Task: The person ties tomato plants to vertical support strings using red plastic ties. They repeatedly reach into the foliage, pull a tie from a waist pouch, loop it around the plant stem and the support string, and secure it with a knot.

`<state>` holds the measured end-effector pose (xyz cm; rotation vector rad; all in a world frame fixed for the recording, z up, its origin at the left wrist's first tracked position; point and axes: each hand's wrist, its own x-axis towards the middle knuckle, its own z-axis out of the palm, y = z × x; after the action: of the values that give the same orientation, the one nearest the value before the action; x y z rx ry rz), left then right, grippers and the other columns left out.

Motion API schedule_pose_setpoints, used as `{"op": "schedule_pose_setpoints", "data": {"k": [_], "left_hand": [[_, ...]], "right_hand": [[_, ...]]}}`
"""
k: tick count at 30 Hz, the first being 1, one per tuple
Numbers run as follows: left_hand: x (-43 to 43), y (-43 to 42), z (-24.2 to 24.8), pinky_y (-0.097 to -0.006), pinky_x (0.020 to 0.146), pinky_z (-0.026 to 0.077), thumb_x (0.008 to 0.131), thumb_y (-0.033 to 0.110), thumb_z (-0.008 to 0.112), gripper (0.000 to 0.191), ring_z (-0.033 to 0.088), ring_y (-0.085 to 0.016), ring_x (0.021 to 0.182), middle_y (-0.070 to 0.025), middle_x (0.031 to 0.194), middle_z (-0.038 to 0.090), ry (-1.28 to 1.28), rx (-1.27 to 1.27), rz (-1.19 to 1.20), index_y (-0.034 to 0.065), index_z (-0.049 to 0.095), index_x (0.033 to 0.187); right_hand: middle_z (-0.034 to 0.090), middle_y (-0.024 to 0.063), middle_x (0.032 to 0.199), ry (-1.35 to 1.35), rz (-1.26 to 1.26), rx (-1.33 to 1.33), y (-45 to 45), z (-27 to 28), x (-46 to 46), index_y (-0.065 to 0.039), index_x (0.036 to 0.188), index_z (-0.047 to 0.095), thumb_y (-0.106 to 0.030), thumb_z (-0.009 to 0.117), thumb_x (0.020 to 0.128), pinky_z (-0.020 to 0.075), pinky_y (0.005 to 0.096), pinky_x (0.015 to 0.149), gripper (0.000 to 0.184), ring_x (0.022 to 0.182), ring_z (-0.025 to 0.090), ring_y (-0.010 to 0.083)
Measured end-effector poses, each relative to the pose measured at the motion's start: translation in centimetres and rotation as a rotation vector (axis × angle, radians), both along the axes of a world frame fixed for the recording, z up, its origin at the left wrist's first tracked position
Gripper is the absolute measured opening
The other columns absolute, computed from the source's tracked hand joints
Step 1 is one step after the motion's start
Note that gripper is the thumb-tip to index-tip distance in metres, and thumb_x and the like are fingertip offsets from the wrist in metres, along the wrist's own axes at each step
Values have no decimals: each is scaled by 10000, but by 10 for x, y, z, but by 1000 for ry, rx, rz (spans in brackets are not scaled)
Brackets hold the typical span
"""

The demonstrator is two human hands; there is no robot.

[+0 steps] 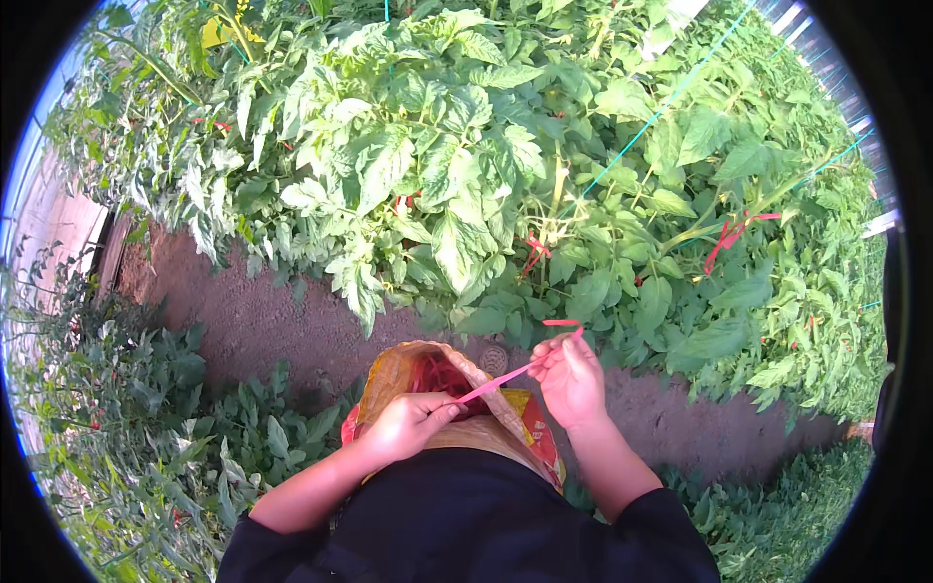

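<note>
A pink-red plastic ribbon (503, 379) is stretched between my two hands. My left hand (412, 426) grips its lower end over the near edge of an open woven sack (397, 368). My right hand (568, 375), up and to the right beyond the sack's rim, pinches the ribbon between thumb and fingers; a short free end sticks out above. The sack, at my waist, holds a bundle of red ribbons (441, 379). Tomato plants (452, 167) stand in front of me, a red ribbon (536, 253) tied on one stem and another red ribbon (729, 240) on a stem at the right.
A bare soil path (270, 328) runs across between plant rows. More leafy plants (277, 444) grow at the lower left and lower right. A blue-green string (656, 116) slants through the foliage. A yellow card (219, 33) is at the upper left, pale boards (65, 218) at the left edge.
</note>
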<state>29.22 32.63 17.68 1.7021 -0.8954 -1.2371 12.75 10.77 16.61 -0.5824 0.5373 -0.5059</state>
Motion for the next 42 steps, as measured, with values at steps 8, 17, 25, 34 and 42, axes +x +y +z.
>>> {"op": "schedule_pose_setpoints", "data": {"k": [8, 17, 25, 34, 42], "left_hand": [[11, 36, -14, -311, 714, 491, 1035, 249, 591, 257, 567, -104, 753, -55, 802, 650, 42, -67, 110, 16, 701, 1054], [32, 49, -8, -359, 689, 513, 1013, 271, 613, 247, 632, -180, 707, -132, 778, 670, -71, -46, 127, 44, 708, 1037], [56, 46, -23, -304, 667, 498, 984, 258, 664, 279, 569, -87, 699, -67, 735, 673, -72, -76, 321, -13, 711, 936], [148, -53, -86, -311, 749, 538, 931, 221, 655, 464, 669, -169, 800, -117, 979, 729, -372, 29, 376, -12, 593, 1328], [198, -62, -108, -237, 539, 457, 928, 113, 585, 567, 570, -86, 610, -66, 859, 701, -52, -25, 838, -20, 451, 1462]], "right_hand": [[448, -29, 728, -104, -451, -152, -104, 80, -33, -120, 996, 547, -295, 498, 1069, 393, 270, 555, 197, 602, 405, 95], [416, -30, 714, 9, -1004, -770, -155, 163, -86, -83, 987, 505, -246, 470, 1078, 254, 246, 453, 190, 551, 296, 72], [423, -1, 727, 28, -973, -937, -111, 154, -89, -16, 1026, 554, -177, 478, 1063, 281, 240, 514, 182, 589, 328, 81], [479, -44, 745, 398, -287, -862, -38, 50, -61, 8, 1086, 616, -75, 603, 970, 320, 203, 567, 143, 624, 392, 31], [545, -65, 812, 609, -164, -651, -22, 13, -100, -7, 1041, 660, -26, 627, 954, 356, 192, 630, 95, 715, 440, 9]]}}
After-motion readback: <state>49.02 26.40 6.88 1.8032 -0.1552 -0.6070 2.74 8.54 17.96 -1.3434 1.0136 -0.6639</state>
